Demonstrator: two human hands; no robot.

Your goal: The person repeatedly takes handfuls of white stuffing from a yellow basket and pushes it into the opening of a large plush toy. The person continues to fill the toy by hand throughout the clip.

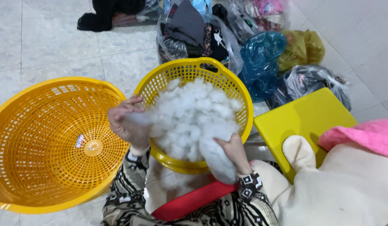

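A yellow plastic basket in front of me is heaped with white fluffy stuffing. My left hand is at the basket's left rim, pinching and pulling a wisp of the stuffing outward. My right hand grips a thick clump of the same stuffing at the basket's near edge, drawing it toward my lap. Both wrists wear black-and-white patterned sleeves.
A larger orange basket lies tilted at the left, with nothing in it. A yellow stool stands at the right beside a cream plush piece and pink fabric. Bags of clothes crowd the far side by the wall.
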